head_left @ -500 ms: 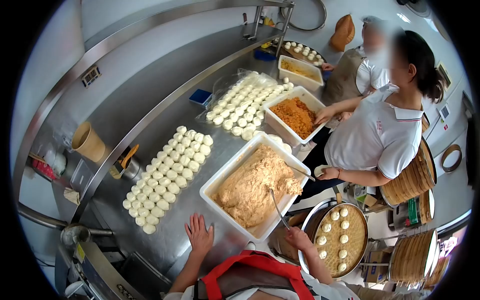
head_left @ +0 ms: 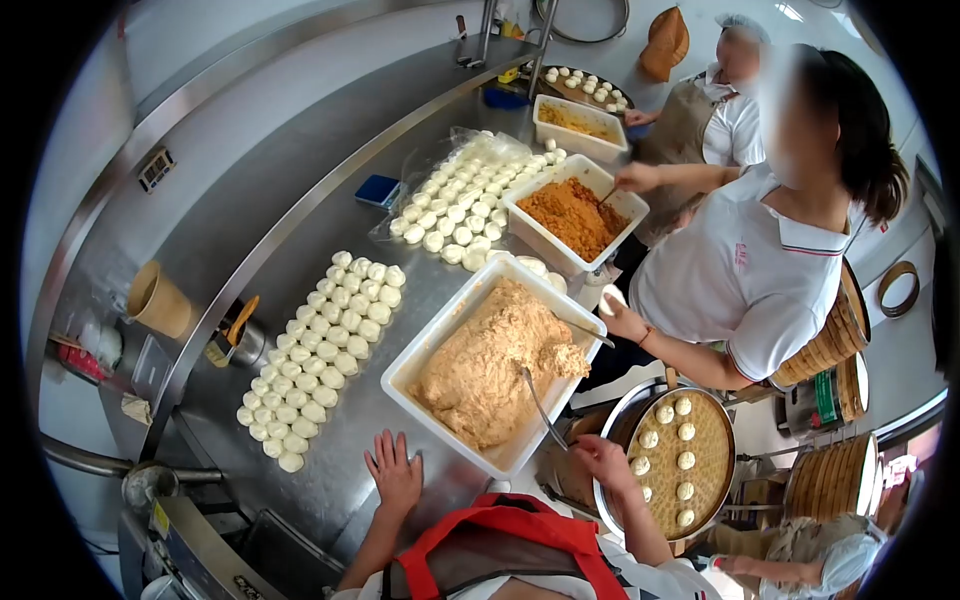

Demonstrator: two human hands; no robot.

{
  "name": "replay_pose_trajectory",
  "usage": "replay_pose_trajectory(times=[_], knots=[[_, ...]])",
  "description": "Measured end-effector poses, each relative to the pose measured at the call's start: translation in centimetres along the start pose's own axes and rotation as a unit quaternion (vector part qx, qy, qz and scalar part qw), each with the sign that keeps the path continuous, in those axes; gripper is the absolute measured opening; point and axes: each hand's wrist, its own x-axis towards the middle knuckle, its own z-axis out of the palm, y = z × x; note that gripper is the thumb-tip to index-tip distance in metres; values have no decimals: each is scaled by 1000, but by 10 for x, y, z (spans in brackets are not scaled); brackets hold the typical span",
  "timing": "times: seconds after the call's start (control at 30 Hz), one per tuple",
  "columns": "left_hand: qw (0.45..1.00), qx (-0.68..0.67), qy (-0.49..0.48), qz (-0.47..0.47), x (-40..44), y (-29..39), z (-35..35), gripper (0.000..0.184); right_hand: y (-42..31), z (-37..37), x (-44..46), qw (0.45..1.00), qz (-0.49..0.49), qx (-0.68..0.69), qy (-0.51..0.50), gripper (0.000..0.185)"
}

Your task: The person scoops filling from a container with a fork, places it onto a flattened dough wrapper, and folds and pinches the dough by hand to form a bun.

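Head view: left hand [head_left: 397,478], lower centre of the frame, lies flat with fingers spread on the steel table [head_left: 354,432]; right hand [head_left: 605,463], lower right of centre, meets a metal tool's [head_left: 541,406] handle end, its grip not discernible. Centre: the tool stands in filling [head_left: 485,365] inside a white tub [head_left: 395,383]. Left of centre: dough pieces [head_left: 327,350] in rows.
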Motion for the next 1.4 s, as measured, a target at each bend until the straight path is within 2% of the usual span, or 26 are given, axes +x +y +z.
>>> replay_pose_trajectory(times=[0.07,0.1,0.2,0.37,0.53,0.6,0.73,0.83,0.93,1.13,1.17,1.27,1.3,1.4], knots=[[999,-17,-27,-11,-1,2,-13,59,-21,-12,-4,998,8,62,26,37],[1000,-4,-15,-5,-3,2,-9,59,-21,-13,-1,989,32,143,12,35],[999,25,23,11,-2,-1,0,58,-44,-21,-4,978,36,207,17,37],[998,43,38,17,-4,0,1,59,-85,-24,-12,993,-18,115,-10,48],[999,45,23,4,-1,0,-1,61,-117,-21,-11,996,6,72,-58,57],[998,52,32,12,6,2,3,62,-107,-10,0,996,-94,-4,0,56],[998,55,37,18,-3,2,-3,61,-103,12,2,985,-146,-81,47,54],[998,50,45,21,0,3,-1,61,-117,17,14,983,-117,-125,66,49],[997,48,46,24,3,1,-1,62,-114,30,32,968,-139,-176,115,45],[998,41,43,20,5,4,-1,63,-128,6,22,942,-125,-281,130,46],[998,40,46,20,6,3,0,63,-132,0,15,945,-114,-277,129,38],[998,36,49,25,6,4,-1,63,-135,-11,-12,952,-111,-247,140,41],[998,35,50,27,6,3,-1,63,-131,-12,-19,949,-96,-265,144,47],[998,35,49,29,5,2,0,62,-129,-16,-31,934,-110,-270,209,57]])
